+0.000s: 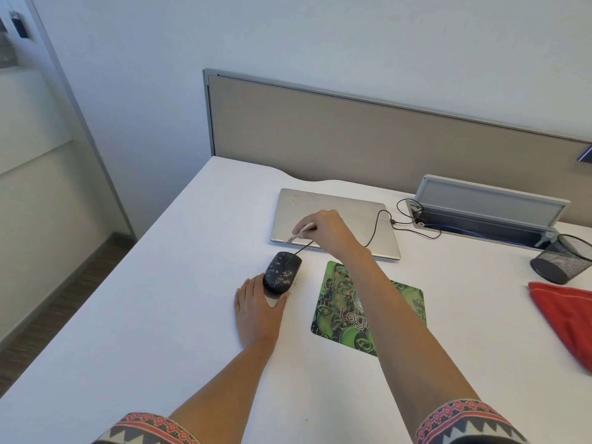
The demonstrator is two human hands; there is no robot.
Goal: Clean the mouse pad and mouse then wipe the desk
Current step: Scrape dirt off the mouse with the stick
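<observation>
White desk (pixel 153 315), beige partition behind. Left hand (pixel 256 310) clasps the speckled mouse (pixel 282 272) at its near end; right hand (pixel 328 232) pinches a thin brush (pixel 303 229) just beyond, over a closed laptop (pixel 352 216) — mouse pad (pixel 339 302) beside the mouse, red cloth (pixel 563 315) far right.

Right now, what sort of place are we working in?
Most likely an office workstation: a white desk backed by a beige partition panel, with a closed laptop and an open cable box at the rear.

mouse (pixel 282 272): we see glossy black plastic
laptop (pixel 352 203): we see matt silver metal
desk (pixel 160 315): smooth, matt white
cloth (pixel 567 309): red fabric
</observation>
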